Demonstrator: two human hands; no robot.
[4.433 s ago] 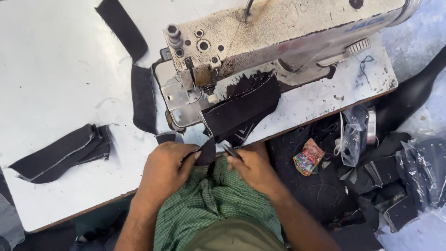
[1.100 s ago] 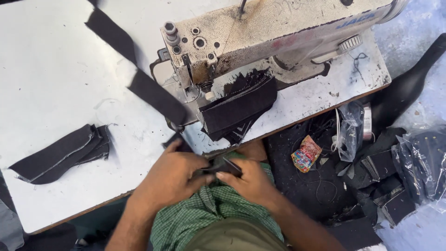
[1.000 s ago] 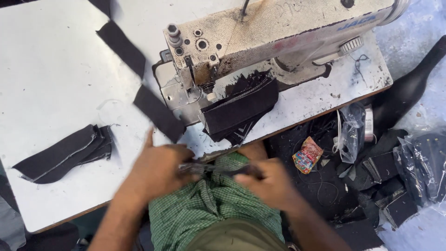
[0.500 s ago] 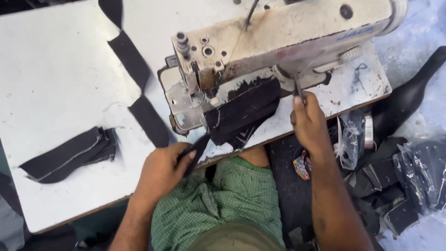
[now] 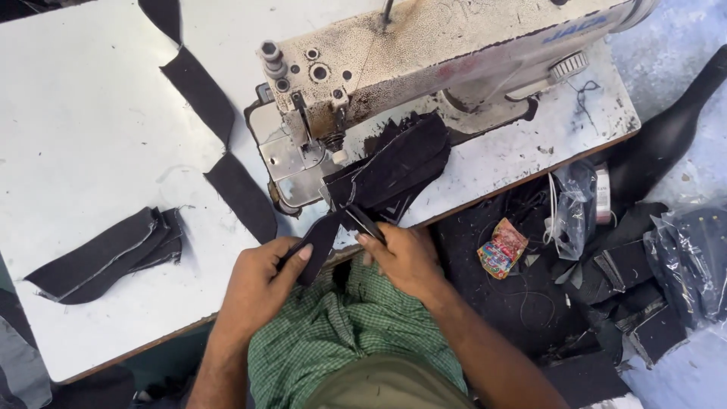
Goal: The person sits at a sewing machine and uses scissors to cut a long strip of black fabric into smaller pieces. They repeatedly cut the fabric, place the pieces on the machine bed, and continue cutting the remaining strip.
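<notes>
My left hand [image 5: 261, 284] grips the lower end of a black fabric strip [image 5: 319, 241] at the table's front edge. My right hand [image 5: 405, 257] pinches the same strip from the right, its fingertips at the strip's upper part. The strip leads up to a stack of black fabric pieces [image 5: 401, 163] lying under the arm of a worn cream sewing machine [image 5: 454, 45]. The needle area and metal plate [image 5: 291, 155] are just left of the stack. Both hands sit close together above my green checked shirt.
A chain of black strips [image 5: 201, 91] runs across the white table [image 5: 76, 113] to the machine. A pile of dark pieces [image 5: 106, 254] lies at the left. On the right are plastic bags [image 5: 572, 212], a colourful wrapper [image 5: 500, 246] and black scraps [image 5: 628, 265].
My right hand has come down from the machine's arm to the front edge and taken hold of the strip. The left hand has stayed on the strip.
</notes>
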